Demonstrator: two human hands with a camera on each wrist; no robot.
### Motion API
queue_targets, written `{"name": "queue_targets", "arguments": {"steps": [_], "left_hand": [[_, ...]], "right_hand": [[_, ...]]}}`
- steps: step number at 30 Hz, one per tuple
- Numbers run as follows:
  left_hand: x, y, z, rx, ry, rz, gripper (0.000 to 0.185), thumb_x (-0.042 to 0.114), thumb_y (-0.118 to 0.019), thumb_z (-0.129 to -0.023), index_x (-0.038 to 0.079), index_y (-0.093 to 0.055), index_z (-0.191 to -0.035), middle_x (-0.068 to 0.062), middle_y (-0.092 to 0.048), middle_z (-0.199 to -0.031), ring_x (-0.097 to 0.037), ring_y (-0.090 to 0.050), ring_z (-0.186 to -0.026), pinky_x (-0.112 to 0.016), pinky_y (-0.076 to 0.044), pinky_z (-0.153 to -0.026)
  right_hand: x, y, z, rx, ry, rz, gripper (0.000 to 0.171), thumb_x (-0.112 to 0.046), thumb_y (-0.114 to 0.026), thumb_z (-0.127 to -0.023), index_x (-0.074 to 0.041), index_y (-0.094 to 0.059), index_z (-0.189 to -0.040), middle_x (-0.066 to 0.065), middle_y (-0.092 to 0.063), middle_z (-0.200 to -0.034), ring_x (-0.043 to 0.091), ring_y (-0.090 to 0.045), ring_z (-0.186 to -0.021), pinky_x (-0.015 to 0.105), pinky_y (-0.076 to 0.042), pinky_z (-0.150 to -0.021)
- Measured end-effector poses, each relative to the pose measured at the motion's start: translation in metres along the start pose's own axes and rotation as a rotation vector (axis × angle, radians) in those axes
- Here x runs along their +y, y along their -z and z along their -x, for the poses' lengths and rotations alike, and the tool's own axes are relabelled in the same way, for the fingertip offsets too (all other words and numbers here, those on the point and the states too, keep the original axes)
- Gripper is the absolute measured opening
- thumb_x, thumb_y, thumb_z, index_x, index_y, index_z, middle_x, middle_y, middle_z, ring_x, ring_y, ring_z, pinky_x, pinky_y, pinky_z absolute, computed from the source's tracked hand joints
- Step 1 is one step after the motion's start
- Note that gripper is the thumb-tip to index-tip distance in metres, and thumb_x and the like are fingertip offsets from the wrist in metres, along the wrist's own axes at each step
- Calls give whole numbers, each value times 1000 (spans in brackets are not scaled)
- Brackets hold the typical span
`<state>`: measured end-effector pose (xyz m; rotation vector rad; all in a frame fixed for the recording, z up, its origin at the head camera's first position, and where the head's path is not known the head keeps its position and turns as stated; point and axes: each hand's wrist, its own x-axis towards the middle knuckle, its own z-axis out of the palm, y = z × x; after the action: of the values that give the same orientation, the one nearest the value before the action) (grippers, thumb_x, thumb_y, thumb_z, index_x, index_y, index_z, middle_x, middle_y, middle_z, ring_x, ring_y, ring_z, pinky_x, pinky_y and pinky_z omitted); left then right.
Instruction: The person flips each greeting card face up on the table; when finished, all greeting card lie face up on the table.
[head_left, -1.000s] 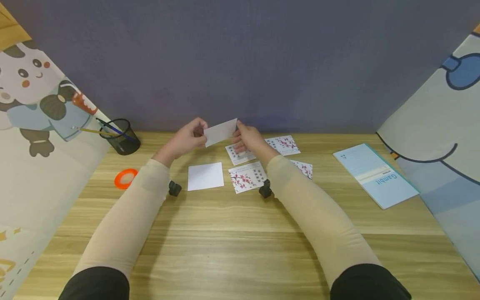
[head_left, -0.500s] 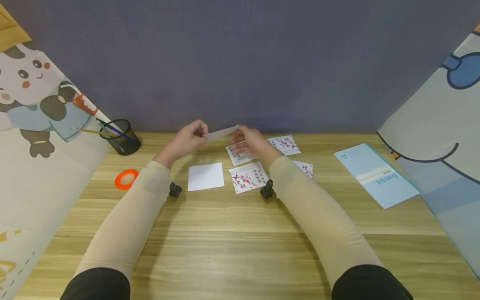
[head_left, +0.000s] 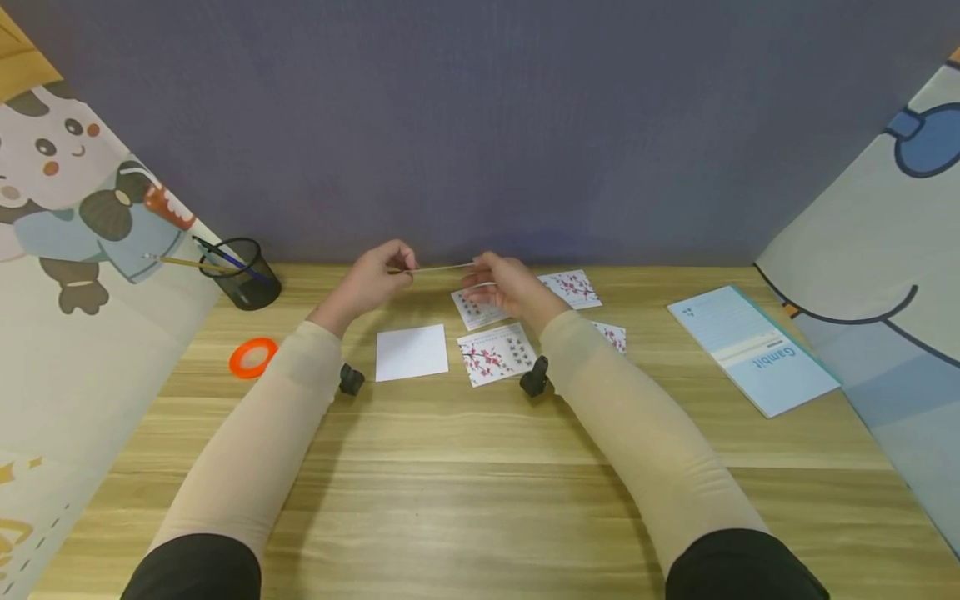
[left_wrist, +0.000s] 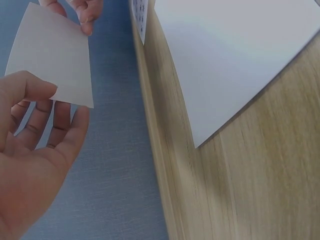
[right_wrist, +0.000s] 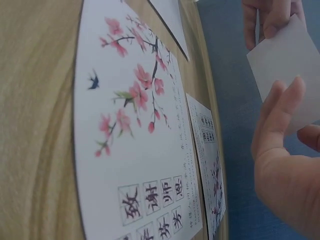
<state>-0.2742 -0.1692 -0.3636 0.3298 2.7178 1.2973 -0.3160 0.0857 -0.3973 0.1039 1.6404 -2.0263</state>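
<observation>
Your left hand [head_left: 372, 279] and right hand [head_left: 504, 283] pinch the two ends of a blank card [head_left: 442, 267], holding it above the far part of the surface [head_left: 480, 483], clear of the wood. From the head view the card shows edge-on as a thin line, so its face is hidden there; the left wrist view shows it plain and pale, thumb on top and fingers [left_wrist: 60, 120] beneath. In the right wrist view your palm cuts off the card's lower corner. Below lie a white sheet [head_left: 411, 352] and blossom cards [head_left: 495, 354]; your right forearm covers part of the one at right, and their printed characters are too small to read. A blue booklet [head_left: 750, 348] lies at the right.
</observation>
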Motion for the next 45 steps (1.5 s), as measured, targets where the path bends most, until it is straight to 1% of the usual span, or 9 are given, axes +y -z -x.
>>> {"name": "queue_targets", "arguments": {"steps": [7, 10, 14, 20, 24, 31, 37, 41, 45], "left_hand": [[1, 0, 1, 23, 11, 33, 8, 9, -59, -105, 12, -60, -113, -13, -65, -136, -32, -60, -134, -52, -54, -111], [0, -1, 0, 21, 20, 34, 8, 10, -58, -106, 11, -61, -113, -13, -65, -137, -33, -61, -135, -52, -55, -113], [-2, -2, -1, 20, 24, 7, 13, 10, -58, -107, 5, -61, -119, -15, -63, -137, -34, -61, -130, -48, -56, -106], [-1, -3, -2, 36, 14, -28, 10, 7, -59, -106, 3, -62, -114, -18, -60, -135, -34, -59, -125, -44, -54, -100], [-2, -5, -3, 46, 4, -40, 9, 4, -58, -105, 1, -62, -113, -18, -58, -134, -34, -57, -126, -46, -53, -104], [-5, -7, -4, 68, -20, -50, 9, -1, -57, -103, 1, -63, -110, -19, -55, -137, -37, -57, -126, -50, -54, -109], [-6, -5, -5, 64, 7, -54, 30, -5, -56, -102, 1, -63, -130, -22, -46, -154, -40, -55, -133, -54, -53, -115], [-6, -4, -6, 74, 51, 22, 51, -4, -56, -103, 4, -47, -153, -22, -40, -163, -42, -56, -137, -53, -57, -111], [-8, -2, -6, 108, 66, 34, 61, -4, -53, -105, 6, -35, -162, -21, -41, -163, -43, -56, -138, -52, -56, -112]], "right_hand": [[-1, 0, 0, 7, -37, -29, 11, -14, -49, -108, -7, -53, -115, 28, -60, -147, 23, -74, -83, 19, -64, -68], [0, 0, 0, 16, -59, -48, 5, -10, -50, -106, -7, -48, -110, 26, -63, -137, 22, -74, -82, 19, -64, -67], [1, 0, -3, 37, -74, -62, 17, -6, -52, -105, 0, -52, -120, 15, -61, -115, 21, -73, -82, 19, -65, -70], [2, 1, -5, 38, -72, -37, 46, -4, -51, -105, 9, -50, -148, 18, -63, -122, 22, -71, -94, 22, -67, -79], [2, 1, -4, 37, -68, -32, 46, -2, -51, -105, 9, -50, -150, 20, -64, -126, 21, -72, -91, 23, -67, -81], [3, 1, -3, 26, -53, -42, 47, 2, -51, -104, 10, -50, -151, 29, -58, -148, 19, -73, -87, 23, -67, -81], [3, -1, -2, 18, -49, -45, 46, 3, -52, -105, 9, -51, -150, 20, -65, -128, 19, -70, -93, 27, -66, -91], [1, -4, -1, 5, -43, -37, 46, 3, -52, -105, 9, -50, -150, 13, -63, -115, 18, -66, -95, 27, -66, -93], [-1, -7, 2, 7, -37, -16, 47, 2, -54, -105, 7, -49, -152, 11, -63, -113, 18, -65, -95, 25, -66, -88]]}}
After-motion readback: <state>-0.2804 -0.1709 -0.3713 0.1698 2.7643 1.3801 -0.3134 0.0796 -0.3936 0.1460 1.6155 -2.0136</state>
